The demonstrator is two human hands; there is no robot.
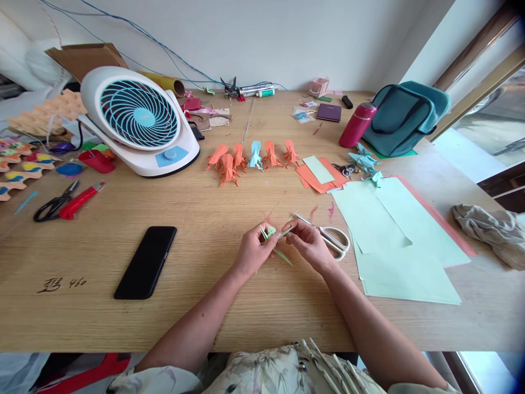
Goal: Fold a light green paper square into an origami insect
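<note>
Over the middle of the table, a pale green folded-paper figure (271,232) with thin pointed legs is held between both hands. My left hand (255,247) is closed around its body. The fingertips of my right hand (310,244) pinch one of its slender legs; part of the figure is hidden by the fingers. White-handled scissors (342,241) lie on the table just beyond and beside the right hand, their blades partly covered by it. Farther back stand several orange folded-paper figures (228,169) and a light blue one (255,155).
Pale green paper sheets (406,282) lie on the right, near a pink bottle (358,126) and a teal bag (404,117). A black phone (145,262) lies to the left. Behind it are a white fan (139,115), black scissors (52,205) and a red cutter (81,201).
</note>
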